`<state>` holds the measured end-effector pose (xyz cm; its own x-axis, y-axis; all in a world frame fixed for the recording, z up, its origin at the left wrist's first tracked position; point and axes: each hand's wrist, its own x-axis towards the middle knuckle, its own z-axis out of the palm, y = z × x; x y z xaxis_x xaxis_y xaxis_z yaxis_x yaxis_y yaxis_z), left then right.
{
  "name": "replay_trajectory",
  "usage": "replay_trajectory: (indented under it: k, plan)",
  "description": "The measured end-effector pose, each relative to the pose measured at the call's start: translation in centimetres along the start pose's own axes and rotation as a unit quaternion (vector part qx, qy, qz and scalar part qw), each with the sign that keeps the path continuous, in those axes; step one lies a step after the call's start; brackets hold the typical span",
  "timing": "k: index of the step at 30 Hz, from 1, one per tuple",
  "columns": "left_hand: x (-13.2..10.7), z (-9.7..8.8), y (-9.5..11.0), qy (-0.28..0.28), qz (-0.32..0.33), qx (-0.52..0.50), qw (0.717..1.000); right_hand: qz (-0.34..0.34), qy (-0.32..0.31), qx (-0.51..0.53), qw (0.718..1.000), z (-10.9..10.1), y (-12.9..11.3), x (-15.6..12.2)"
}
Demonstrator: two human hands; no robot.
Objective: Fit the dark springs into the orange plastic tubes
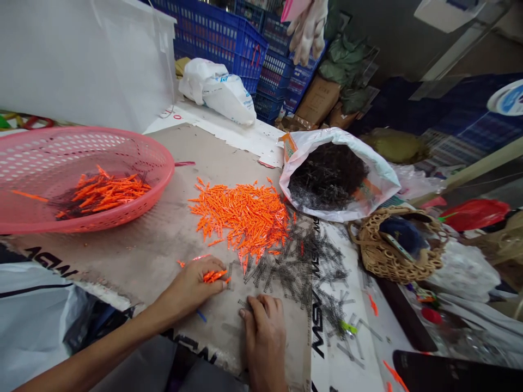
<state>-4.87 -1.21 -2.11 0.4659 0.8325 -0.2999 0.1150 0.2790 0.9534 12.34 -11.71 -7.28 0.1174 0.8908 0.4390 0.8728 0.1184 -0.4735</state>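
My left hand (192, 286) rests on a worn cardboard sheet (163, 234), fingers closed round a small bunch of orange plastic pieces (213, 276). My right hand (263, 326) lies just beside it, fingertips pinched down on the cardboard at the near edge of a scatter of small dark metal springs (298, 267); what it pinches is too small to name. A heap of the same orange pieces (245, 215) lies just beyond both hands.
A pink plastic basket (159, 163) at the left holds more orange pieces. A white bag (379, 179) full of dark springs stands open at the back right. A woven basket (388, 256), blue crates (229, 38) and other bags surround the work surface.
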Motion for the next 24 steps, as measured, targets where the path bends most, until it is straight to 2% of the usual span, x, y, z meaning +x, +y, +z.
replay_trajectory:
  k: [2,4,8,10,16,24]
  plan:
    - [-0.1,-0.1,0.1,0.037,0.049,0.06,0.996,-0.002,-0.015,0.013,1.0,0.2,0.1,0.0]
    - [-0.5,0.2,-0.2,0.051,0.054,0.09,0.993,-0.005,-0.028,0.03,0.999,0.4,-0.1,0.1]
    - [-1.3,1.5,-1.7,0.036,-0.056,-0.007,0.998,0.02,-0.024,0.083,0.996,0.4,-0.9,0.3]
    - [-1.6,2.2,-2.3,0.039,-0.083,-0.039,0.995,0.049,-0.02,0.132,0.99,0.2,-1.4,0.2]
    - [-1.9,2.7,-2.6,0.021,-0.078,-0.173,0.982,0.122,-0.027,0.219,0.968,0.0,-2.6,-0.2]
    - [-2.4,2.6,-2.5,0.032,-0.092,-0.181,0.979,0.147,-0.017,0.235,0.961,0.6,-2.8,-0.6]
